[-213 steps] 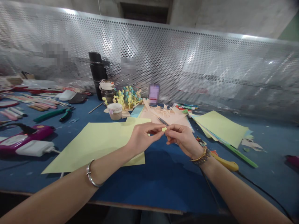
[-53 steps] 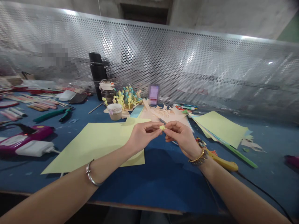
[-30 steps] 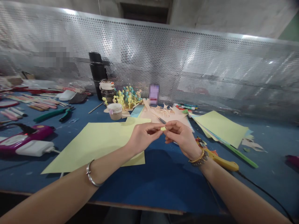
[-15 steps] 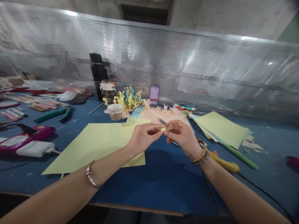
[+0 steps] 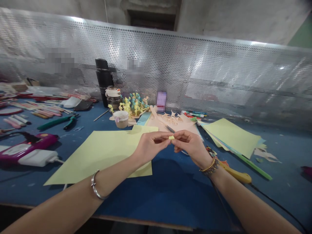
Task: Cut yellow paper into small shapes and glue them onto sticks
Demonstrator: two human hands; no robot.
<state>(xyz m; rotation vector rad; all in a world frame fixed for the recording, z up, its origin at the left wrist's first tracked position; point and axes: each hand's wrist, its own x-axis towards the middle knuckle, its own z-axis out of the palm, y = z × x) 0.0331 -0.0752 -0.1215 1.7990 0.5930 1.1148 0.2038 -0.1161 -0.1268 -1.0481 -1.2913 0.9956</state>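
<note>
My left hand (image 5: 152, 143) is closed in a pinch on a small yellow paper piece (image 5: 171, 137). My right hand (image 5: 191, 144) pinches the same piece from the other side, so it sits between both sets of fingertips above the blue table. Pointed scissor blades (image 5: 170, 129) stick out behind my right fingers, and part of a loop shows under that hand. Whether the right hand grips the scissors I cannot tell. Below my left hand lies a large yellow paper sheet (image 5: 102, 156). Beyond the hands is a peach sheet (image 5: 158, 122) with curled offcuts.
A yellow-handled corded tool (image 5: 237, 175) lies by my right wrist, near a green stick (image 5: 255, 167) and stacked sheets (image 5: 231, 133). A small tub (image 5: 121, 119), paper flowers (image 5: 131, 104) and a black flask (image 5: 104, 79) stand behind. Left are pliers (image 5: 55, 122) and a purple power strip (image 5: 46, 141).
The small yellow paper piece shows more clearly between my fingertips, and my right fingers have shifted slightly around it. The whole view has tipped a little, so everything sits slightly lower.
</note>
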